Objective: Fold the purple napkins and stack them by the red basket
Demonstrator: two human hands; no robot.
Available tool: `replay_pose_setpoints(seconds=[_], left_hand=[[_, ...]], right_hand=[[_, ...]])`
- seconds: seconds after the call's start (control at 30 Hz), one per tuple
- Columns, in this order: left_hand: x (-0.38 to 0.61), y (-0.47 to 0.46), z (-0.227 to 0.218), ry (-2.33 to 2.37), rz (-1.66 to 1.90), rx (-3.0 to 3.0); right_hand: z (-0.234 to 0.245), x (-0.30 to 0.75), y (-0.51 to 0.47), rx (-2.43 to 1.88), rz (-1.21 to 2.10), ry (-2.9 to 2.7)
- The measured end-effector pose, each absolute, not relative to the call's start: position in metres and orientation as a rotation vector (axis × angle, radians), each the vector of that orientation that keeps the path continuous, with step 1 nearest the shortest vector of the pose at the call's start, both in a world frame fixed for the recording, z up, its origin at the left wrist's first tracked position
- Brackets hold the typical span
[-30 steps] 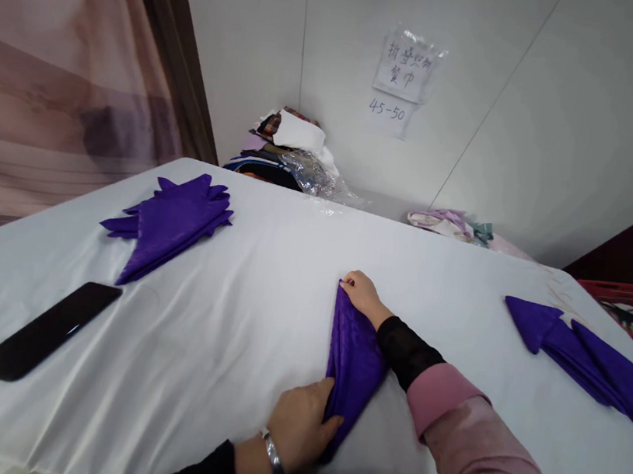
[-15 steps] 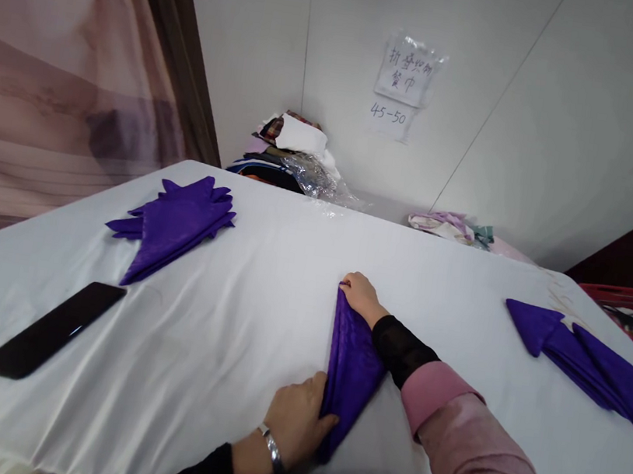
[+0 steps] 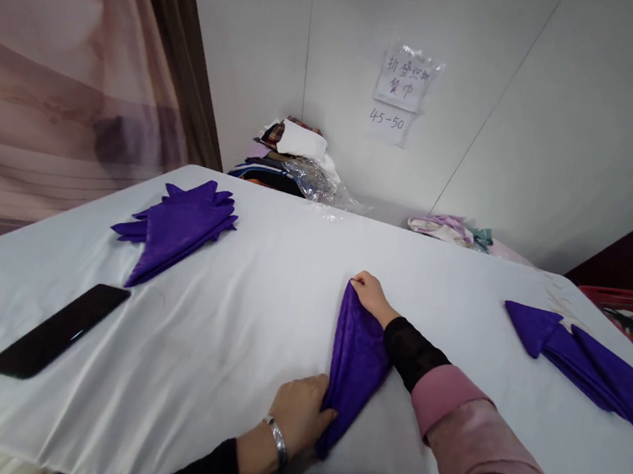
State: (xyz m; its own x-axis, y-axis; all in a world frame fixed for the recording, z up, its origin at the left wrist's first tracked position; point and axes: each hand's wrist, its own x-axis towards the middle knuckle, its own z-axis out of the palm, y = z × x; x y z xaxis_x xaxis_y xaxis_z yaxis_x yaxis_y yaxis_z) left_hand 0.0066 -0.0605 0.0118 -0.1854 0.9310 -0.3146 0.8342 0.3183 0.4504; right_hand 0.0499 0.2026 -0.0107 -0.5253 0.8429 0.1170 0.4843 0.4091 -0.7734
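Right of the phone (image 3: 56,332), left fingers (image 3: 317,387) are gripping the napkin (image 3: 359,361) by its near half, right fingers (image 3: 362,281) by its far tip.

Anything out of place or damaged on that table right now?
One oddity: a glossy dark slab lies on the white tablecloth near the left-side purple pile, apparently not fabric like its neighbors. The held purple cloth shows no visible damage.
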Motion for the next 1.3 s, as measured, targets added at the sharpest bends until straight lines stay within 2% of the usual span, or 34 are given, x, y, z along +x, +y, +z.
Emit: replay_pose_setpoints(seconds=[0.23, 0.37, 0.47, 0.57, 0.63, 0.73, 0.83, 0.93, 1.3], left_hand=[[-0.005, -0.062, 0.015, 2.059, 0.409, 1.515], [-0.054, -0.047, 0.042, 2.199, 0.559, 1.584], [-0.093, -0.033, 0.075, 2.446, 0.735, 1.801], [-0.118, -0.027, 0.094, 2.502, 0.892, 2.126], [-0.126, -0.028, 0.09, 2.428, 0.888, 2.3], [-0.125, -0.036, 0.059, 2.241, 0.676, 2.43], [-0.117, -0.046, 0.023, 2.063, 0.445, 2.438], [-0.112, -0.054, 0.004, 2.021, 0.441, 2.409], [-0.111, -0.057, -0.006, 2.035, 0.769, 2.29]], right_hand=[[0.02, 0.084, 0.216, -0.993, 1.21, -1.966], [0.056, 0.101, 0.225, -0.854, 1.297, -1.822], [0.091, 0.12, 0.221, -0.718, 1.214, -1.74], [0.111, 0.145, 0.203, -0.643, 0.953, -1.748], [0.102, 0.163, 0.185, -0.621, 0.731, -1.842], [0.057, 0.187, 0.156, -0.564, 0.505, -2.101], [-0.001, 0.205, 0.133, -0.558, 0.536, -2.352], [-0.034, 0.215, 0.12, -0.602, 0.565, -2.419], [-0.033, 0.215, 0.121, -0.786, 0.664, -2.353]])
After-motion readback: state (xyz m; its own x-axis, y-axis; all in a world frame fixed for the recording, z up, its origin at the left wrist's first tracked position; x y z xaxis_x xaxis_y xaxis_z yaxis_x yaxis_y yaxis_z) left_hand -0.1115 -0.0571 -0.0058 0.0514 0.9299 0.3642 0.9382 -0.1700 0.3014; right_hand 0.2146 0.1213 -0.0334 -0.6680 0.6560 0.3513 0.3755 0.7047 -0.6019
